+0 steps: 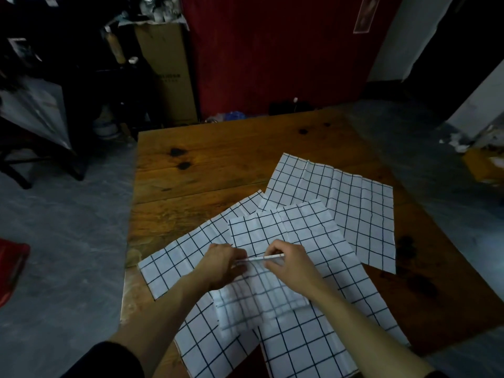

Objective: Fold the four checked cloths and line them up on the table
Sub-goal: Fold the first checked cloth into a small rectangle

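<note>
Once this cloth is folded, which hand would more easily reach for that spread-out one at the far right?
Probably the right hand. Both hands pinch the folded cloth's top edge, left hand beside the right. The far cloth lies flat beyond and right of the right hand; the left hand would have to cross over it.

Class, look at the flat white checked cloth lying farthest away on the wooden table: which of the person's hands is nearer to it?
Right. The right hand sits just short of the farthest checked cloth; the left hand is further over, away from it.
</note>
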Demonstrator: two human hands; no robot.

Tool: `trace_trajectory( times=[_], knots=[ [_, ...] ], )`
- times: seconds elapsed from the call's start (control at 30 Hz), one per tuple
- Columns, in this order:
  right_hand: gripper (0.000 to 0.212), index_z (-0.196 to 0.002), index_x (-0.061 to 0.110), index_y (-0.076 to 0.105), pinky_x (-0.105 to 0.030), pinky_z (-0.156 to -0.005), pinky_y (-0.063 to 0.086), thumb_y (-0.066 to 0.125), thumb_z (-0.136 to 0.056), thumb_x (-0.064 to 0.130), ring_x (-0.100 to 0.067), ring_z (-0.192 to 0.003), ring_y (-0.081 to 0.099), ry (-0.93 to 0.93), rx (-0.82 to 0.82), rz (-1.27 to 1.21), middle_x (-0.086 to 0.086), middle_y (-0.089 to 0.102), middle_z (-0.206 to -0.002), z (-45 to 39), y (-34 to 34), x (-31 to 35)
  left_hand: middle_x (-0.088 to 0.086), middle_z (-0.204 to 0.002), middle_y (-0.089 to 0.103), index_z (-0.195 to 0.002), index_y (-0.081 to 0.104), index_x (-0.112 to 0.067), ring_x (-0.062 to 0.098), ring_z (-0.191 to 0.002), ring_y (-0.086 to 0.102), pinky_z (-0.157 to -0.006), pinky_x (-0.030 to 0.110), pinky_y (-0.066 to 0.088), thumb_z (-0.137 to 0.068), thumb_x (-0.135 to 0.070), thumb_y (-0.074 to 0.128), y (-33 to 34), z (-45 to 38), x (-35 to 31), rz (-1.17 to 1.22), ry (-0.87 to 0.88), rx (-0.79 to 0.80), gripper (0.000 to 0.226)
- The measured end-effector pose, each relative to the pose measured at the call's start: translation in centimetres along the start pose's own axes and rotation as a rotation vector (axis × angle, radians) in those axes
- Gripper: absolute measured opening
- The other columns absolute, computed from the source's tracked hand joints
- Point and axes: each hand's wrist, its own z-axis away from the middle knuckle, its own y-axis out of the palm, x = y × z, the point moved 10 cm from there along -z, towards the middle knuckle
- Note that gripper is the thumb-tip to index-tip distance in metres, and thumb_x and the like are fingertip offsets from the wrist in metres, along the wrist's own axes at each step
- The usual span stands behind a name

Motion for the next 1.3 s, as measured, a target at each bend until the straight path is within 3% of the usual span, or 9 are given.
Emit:
trace_trajectory(
  times=[0.2,0.27,0.37,0.63,0.77,0.93,1.03,1.17,1.3],
  knots=[
    [0.010,-0.088,0.023,0.066,-0.024,-0.060,0.053,0.074,-0.083,0.024,-0.002,-0.068,0.063,0.108,0.040,-0.026,0.007,0.069,-0.080,2.0,-1.3,-3.7,-0.006,-0.083,0.067,-0.086,0.068,-0.021,0.013,-0.081,0.061,-0.074,0.033,0.050,-0.088,-0.027,0.066,-2.0,1.8,2.3,0.341,-0.083,-0.087,0.006],
    [0.009,-0.082,0.017,0.065,-0.032,-0.057,0.051,0.071,-0.085,0.022,-0.007,-0.061,0.058,0.140,0.022,0.004,0.002,0.068,-0.075,2.4,-1.7,-4.7,-0.007,-0.082,0.067,-0.083,0.067,-0.023,0.011,-0.081,0.061,-0.074,0.034,0.050,-0.088,-0.025,0.067,-2.6,2.4,2.5,0.397,-0.113,-0.113,0.006],
    [0.021,-0.070,0.018,0.057,-0.027,-0.052,0.041,0.069,-0.087,0.020,-0.009,-0.053,0.045,0.132,-0.021,0.000,0.005,0.056,-0.063,2.5,-2.4,-4.3,-0.015,-0.082,0.064,-0.078,0.061,-0.036,0.002,-0.082,0.059,-0.073,0.026,0.048,-0.089,-0.024,0.069,-2.7,3.1,2.5,0.420,-0.163,-0.095,0.018],
    [0.005,-0.083,0.023,0.065,-0.033,-0.061,0.053,0.068,-0.086,0.026,-0.016,-0.071,0.064,0.018,-0.156,-0.016,0.006,0.068,-0.078,1.3,-5.4,-0.3,-0.012,-0.104,0.073,-0.104,0.071,-0.023,0.001,-0.098,0.067,-0.080,0.020,0.055,-0.088,-0.015,0.069,1.1,4.7,2.9,0.869,-0.319,0.016,0.018],
    [0.008,-0.081,0.023,0.064,-0.030,-0.063,0.050,0.068,-0.087,0.020,-0.009,-0.070,0.060,-0.018,-0.119,0.066,0.008,0.064,-0.076,1.4,-4.4,-0.3,-0.013,-0.110,0.069,-0.108,0.069,-0.026,-0.002,-0.101,0.062,-0.088,0.023,0.051,-0.086,-0.023,0.073,2.5,5.2,2.9,0.721,-0.298,0.012,0.023],
    [0.014,-0.082,0.025,0.064,-0.017,-0.068,0.046,0.071,-0.086,0.013,-0.004,-0.080,0.057,-0.091,-0.074,0.143,0.014,0.059,-0.083,2.6,-1.3,-0.9,-0.017,-0.097,0.067,-0.088,0.067,-0.030,-0.004,-0.097,0.057,-0.076,0.006,0.038,-0.081,-0.017,0.076,0.8,5.9,3.4,0.592,-0.288,-0.292,0.017],
    [0.019,-0.083,0.028,0.064,-0.017,-0.071,0.044,0.071,-0.083,0.010,-0.001,-0.085,0.055,-0.072,-0.033,0.196,0.017,0.058,-0.086,3.3,0.1,-2.3,-0.018,-0.092,0.066,-0.082,0.066,-0.031,0.002,-0.094,0.059,-0.082,0.019,0.045,-0.082,-0.016,0.074,0.5,6.2,2.6,0.539,-0.188,-0.328,0.016],
    [0.025,-0.084,0.029,0.062,-0.029,-0.083,0.049,0.071,-0.079,0.007,-0.002,-0.091,0.054,-0.066,0.031,0.274,0.019,0.056,-0.089,4.7,0.8,-3.8,-0.019,-0.097,0.066,-0.084,0.066,-0.030,0.001,-0.097,0.058,-0.087,0.031,0.048,-0.077,-0.028,0.075,1.5,6.5,1.3,0.475,-0.087,-0.239,0.011],
    [0.024,-0.094,0.036,0.059,-0.029,-0.093,0.043,0.075,-0.077,0.030,-0.002,-0.098,0.048,-0.031,0.161,0.384,0.019,0.056,-0.099,5.9,1.3,-5.3,-0.022,-0.101,0.062,-0.100,0.066,-0.033,-0.004,-0.096,0.055,-0.085,0.022,0.046,-0.060,-0.062,0.073,4.5,6.7,-0.1,0.378,-0.070,0.059,0.050]
  ],
)
